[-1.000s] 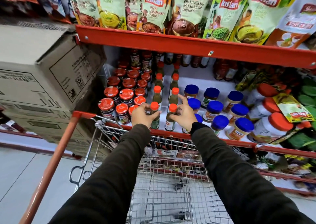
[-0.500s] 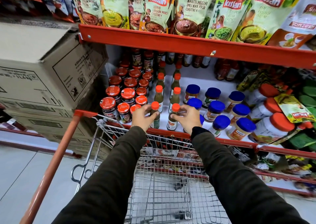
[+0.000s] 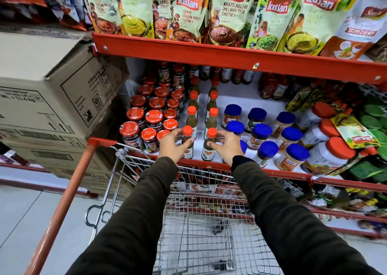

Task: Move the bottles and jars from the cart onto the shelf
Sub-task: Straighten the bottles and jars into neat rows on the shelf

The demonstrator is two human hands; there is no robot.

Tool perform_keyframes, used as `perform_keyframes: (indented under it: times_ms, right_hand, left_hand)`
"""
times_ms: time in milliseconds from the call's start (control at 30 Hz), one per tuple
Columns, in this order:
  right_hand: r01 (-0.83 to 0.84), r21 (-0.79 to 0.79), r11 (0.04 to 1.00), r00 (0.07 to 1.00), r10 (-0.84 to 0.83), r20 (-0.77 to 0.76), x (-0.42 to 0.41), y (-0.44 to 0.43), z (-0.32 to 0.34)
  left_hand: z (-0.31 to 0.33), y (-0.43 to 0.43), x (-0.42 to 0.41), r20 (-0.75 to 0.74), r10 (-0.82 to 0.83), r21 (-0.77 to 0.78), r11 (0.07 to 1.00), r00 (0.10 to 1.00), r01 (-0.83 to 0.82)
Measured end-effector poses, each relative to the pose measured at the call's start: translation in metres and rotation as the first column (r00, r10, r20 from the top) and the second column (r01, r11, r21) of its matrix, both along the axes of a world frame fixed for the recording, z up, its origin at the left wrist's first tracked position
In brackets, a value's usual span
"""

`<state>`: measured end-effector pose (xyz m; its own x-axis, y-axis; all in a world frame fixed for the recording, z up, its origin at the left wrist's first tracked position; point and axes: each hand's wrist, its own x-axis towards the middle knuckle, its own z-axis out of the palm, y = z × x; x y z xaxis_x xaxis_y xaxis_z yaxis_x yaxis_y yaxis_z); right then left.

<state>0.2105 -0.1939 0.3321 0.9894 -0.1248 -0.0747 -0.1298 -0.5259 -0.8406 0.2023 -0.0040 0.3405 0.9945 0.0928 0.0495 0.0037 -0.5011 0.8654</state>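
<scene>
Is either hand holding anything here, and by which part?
Each holds a front-row bottle standing on the shelf: left hand on the left bottle, right hand on the right bottle, both just below the cap.

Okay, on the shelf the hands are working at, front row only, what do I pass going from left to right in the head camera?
Cardboard boxes → red-lidded jars → left hand on an orange-capped bottle → second orange-capped bottle under the right hand → blue-lidded jars → large white jars with red lids.
</scene>
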Motion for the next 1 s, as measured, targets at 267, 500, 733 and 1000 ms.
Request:
perform_keyframes:
  times_ms: [267, 500, 733, 1000]
  right_hand:
    - [-0.045, -0.029, 0.999, 0.999, 0.044, -0.022, 0.0, 0.0, 0.002]
    - [-0.105, -0.085, 0.991, 0.994, 0.107, 0.025, -0.011, 0.001, 0.012]
    - [-0.006, 0.048, 0.999, 0.977, -0.005, 0.213, -0.039, -0.025, 0.008]
    - [0.344, -0.091, 0.935, 0.902, -0.302, 0.308, -0.062, -0.107, -0.007]
  left_hand:
    - [0.004, -0.007, -0.001, -0.009, 0.1, 0.012, 0.995, 0.995, -0.1]
    - [0.001, -0.012, -0.004, -0.04, 0.142, -0.012, 0.99, 0.989, -0.143]
    - [-0.012, -0.027, -0.031, 0.036, 0.277, -0.098, 0.957, 0.96, -0.272]
    - [-0.027, -0.106, -0.075, 0.145, 0.237, -0.157, 0.964, 0.961, -0.214]
